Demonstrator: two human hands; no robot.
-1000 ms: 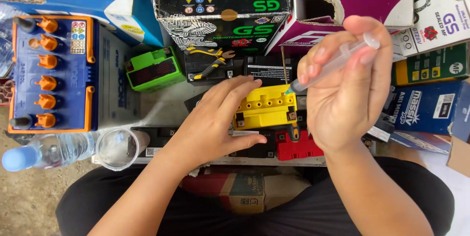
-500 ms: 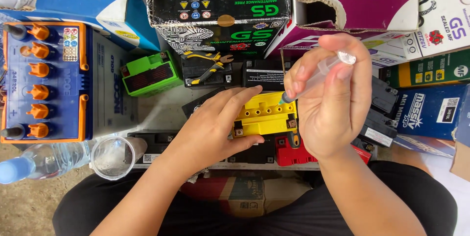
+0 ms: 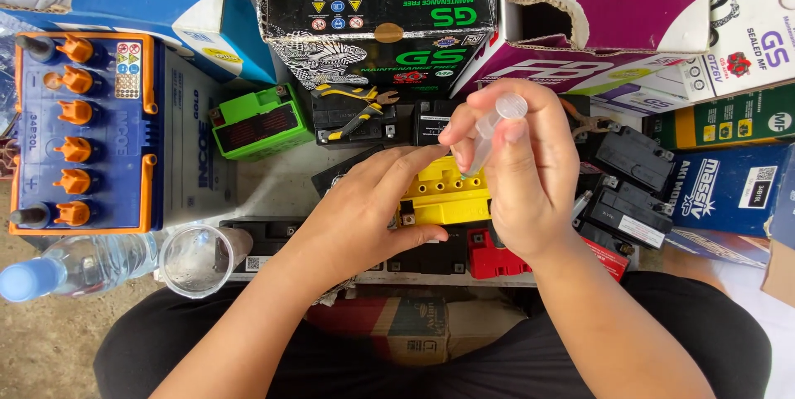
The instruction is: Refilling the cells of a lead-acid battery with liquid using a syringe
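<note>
A small yellow-topped battery point(image 3: 443, 196) sits on the low table in front of me. My left hand point(image 3: 364, 209) rests on its left side and steadies it, fingers spread over the top. My right hand point(image 3: 530, 175) holds a clear plastic syringe point(image 3: 493, 126) nearly upright, its tip pointing down at the yellow top, thumb near the plunger end. A red-topped battery point(image 3: 495, 254) lies just below my right hand.
A large blue battery with orange caps point(image 3: 79, 130) stands at left, a green battery point(image 3: 261, 122) beside it. A clear cup point(image 3: 197, 260) and a lying water bottle point(image 3: 66, 271) are at lower left. Pliers point(image 3: 352, 109), black batteries point(image 3: 629, 175) and cardboard boxes point(image 3: 373, 10) crowd the back and right.
My right hand has come down and left with the syringe, turning it from slanted to nearly upright over the yellow battery. My left hand stays on the battery.
</note>
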